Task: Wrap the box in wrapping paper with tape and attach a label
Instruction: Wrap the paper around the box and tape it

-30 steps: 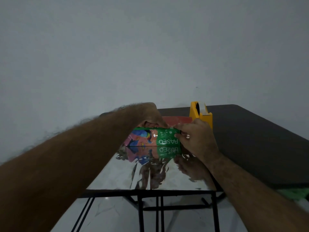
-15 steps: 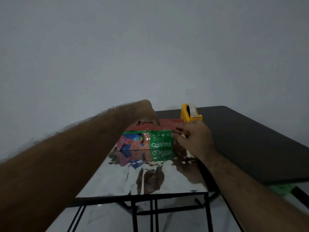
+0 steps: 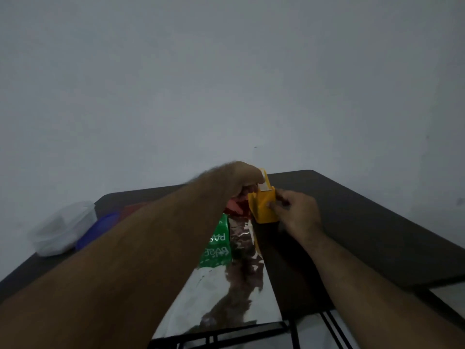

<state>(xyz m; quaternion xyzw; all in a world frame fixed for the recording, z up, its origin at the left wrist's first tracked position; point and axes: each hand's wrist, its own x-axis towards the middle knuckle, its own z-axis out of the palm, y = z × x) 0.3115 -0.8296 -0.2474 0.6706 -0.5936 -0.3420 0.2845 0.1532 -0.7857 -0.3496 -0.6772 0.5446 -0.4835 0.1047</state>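
Here the box lies just below the centre of the frame on a sheet of shiny silver wrapping paper, which runs down to the table's near edge. Only the box's green end shows, with white lettering read upside down and mirrored in the foil beneath it; the rest is hidden behind the left forearm. Its top edge looks red, though the dim light makes that hard to confirm.

Just above the box, at mid-frame, stands a yellow tape dispenser on the dark table, beside the paper's right edge. The left hand comes over the dispenser's top from the left, fingers curled down at its upper edge; whether they grip it or the pale tape there cannot be told. The right hand is against the dispenser's right side, thumb and forefinger pinching its yellow wall.

At the left of the frame, a crumpled white plastic bag lies on the table, with something blue beside it.
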